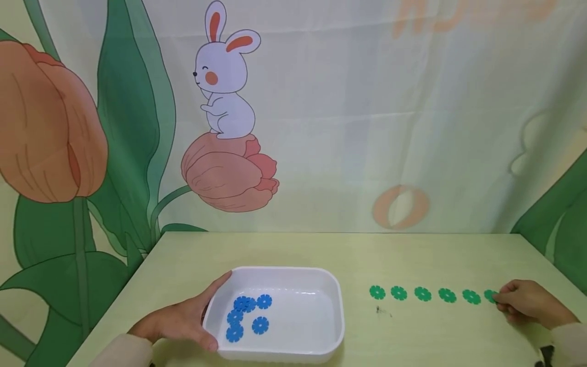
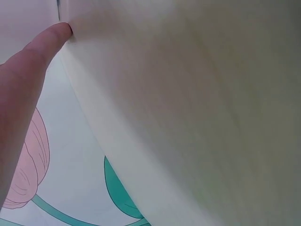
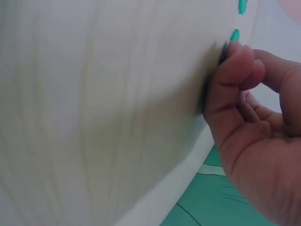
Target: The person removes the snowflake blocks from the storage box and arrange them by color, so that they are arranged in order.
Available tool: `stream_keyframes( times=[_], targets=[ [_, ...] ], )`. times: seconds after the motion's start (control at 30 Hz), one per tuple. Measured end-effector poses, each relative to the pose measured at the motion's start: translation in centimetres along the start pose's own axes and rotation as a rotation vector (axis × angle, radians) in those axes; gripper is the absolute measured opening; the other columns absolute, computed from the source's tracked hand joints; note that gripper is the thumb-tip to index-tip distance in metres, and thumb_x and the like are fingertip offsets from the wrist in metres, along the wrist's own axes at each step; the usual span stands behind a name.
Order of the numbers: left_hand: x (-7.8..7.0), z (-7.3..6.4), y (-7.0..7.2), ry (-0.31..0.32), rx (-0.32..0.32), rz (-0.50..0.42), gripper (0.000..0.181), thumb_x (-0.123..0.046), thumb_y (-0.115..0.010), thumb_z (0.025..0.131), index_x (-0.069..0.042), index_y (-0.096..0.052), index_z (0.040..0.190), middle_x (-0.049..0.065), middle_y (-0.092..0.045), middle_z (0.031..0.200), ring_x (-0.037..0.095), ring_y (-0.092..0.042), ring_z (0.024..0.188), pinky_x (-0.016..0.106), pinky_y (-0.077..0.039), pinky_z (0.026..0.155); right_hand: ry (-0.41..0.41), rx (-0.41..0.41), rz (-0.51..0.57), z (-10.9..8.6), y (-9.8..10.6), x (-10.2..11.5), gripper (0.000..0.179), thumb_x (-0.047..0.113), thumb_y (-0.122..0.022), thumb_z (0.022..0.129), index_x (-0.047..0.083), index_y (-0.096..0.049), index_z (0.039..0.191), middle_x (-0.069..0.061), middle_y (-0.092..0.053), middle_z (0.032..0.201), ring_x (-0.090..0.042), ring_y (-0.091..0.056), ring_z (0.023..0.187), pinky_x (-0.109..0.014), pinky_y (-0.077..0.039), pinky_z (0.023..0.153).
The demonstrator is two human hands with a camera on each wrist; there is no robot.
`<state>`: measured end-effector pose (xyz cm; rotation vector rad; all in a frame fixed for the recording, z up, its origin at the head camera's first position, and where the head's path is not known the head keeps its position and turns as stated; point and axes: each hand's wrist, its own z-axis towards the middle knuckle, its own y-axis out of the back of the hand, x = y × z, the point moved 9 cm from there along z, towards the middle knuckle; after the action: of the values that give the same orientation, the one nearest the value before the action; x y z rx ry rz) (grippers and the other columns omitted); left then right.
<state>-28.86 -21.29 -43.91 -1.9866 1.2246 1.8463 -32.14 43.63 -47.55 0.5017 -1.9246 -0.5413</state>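
Note:
My left hand (image 1: 181, 318) holds the left end of a white plastic tray (image 1: 279, 351), thumb at the front corner and fingers at the back corner. Several blue notched snowflake discs (image 1: 260, 325) lie in the tray's left part, some overlapping. On the right, my right hand (image 1: 527, 300) pinches a green snowflake disc (image 1: 489, 295) at the right end of a row on the table. The right wrist view shows that green disc (image 3: 234, 35) edge-on at the fingertips. The left wrist view catches one finger (image 2: 35, 56) beside the table surface.
Several more green discs (image 1: 423, 294) form the row, spaced apart, right of the tray. A small dark mark (image 1: 378, 309) shows on the pale wooden table (image 1: 412, 336) below the row's left end. A printed curtain (image 1: 321, 127) with a rabbit and tulips hangs behind the table's back edge.

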Motion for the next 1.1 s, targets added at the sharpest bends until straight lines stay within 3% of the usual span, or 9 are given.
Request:
stream_keyframes(
  times=[0.33, 0.47, 0.6, 0.77, 1.1],
  targets=[
    [0.1, -0.2, 0.1, 0.010, 0.003, 0.015, 0.128, -0.040, -0.085, 0.077, -0.022, 0.011, 0.160, 0.022, -0.013, 0.158, 0.036, -0.038, 0.126, 0.050, -0.046, 0.102, 0.018, 0.008, 0.000, -0.8, 0.3, 0.7, 0.020, 0.010, -0.052, 0.102, -0.007, -0.044, 0.095, -0.005, -0.063, 0.076, -0.017, -0.057, 0.066, -0.031, -0.054, 0.063],
    [0.0, 0.0, 0.3, 0.015, 0.000, 0.039, 0.130, -0.044, -0.086, 0.075, -0.021, 0.009, 0.160, 0.022, -0.013, 0.158, 0.036, -0.036, 0.127, 0.052, -0.043, 0.104, 0.075, 0.030, -0.024, -1.4, 0.2, 2.4, 0.026, 0.017, -0.052, 0.103, -0.008, -0.046, 0.100, -0.006, -0.062, 0.080, -0.017, -0.056, 0.068, -0.032, -0.053, 0.063],
    [-0.1, 0.2, 0.2, 0.012, 0.006, 0.041, 0.132, -0.046, -0.088, 0.073, -0.019, 0.008, 0.160, 0.023, -0.015, 0.157, 0.035, -0.036, 0.128, 0.051, -0.041, 0.106, 0.145, 0.065, -0.052, -2.3, -0.8, 5.5, 0.032, 0.023, -0.052, 0.105, -0.009, -0.046, 0.107, -0.006, -0.061, 0.081, -0.017, -0.055, 0.067, -0.033, -0.053, 0.064],
    [0.0, 0.1, 0.4, 0.011, -0.002, 0.045, 0.132, -0.045, -0.088, 0.073, -0.020, 0.007, 0.160, 0.022, -0.015, 0.157, 0.035, -0.036, 0.128, 0.054, -0.041, 0.106, 0.258, 0.147, -0.051, -3.5, -4.7, 11.3, 0.034, 0.024, -0.053, 0.105, -0.008, -0.048, 0.114, -0.009, -0.060, 0.080, -0.017, -0.053, 0.064, -0.034, -0.052, 0.062],
    [-0.1, 0.1, 0.4, 0.023, -0.013, 0.063, 0.131, -0.045, -0.087, 0.073, -0.021, 0.007, 0.160, 0.020, -0.015, 0.158, 0.035, -0.035, 0.129, 0.054, -0.042, 0.105, 0.501, 0.285, -0.130, -7.5, -16.1, 24.9, 0.025, 0.023, -0.064, 0.099, 0.001, -0.059, 0.107, -0.011, -0.062, 0.077, -0.017, -0.054, 0.056, -0.037, -0.054, 0.059]
  ],
)
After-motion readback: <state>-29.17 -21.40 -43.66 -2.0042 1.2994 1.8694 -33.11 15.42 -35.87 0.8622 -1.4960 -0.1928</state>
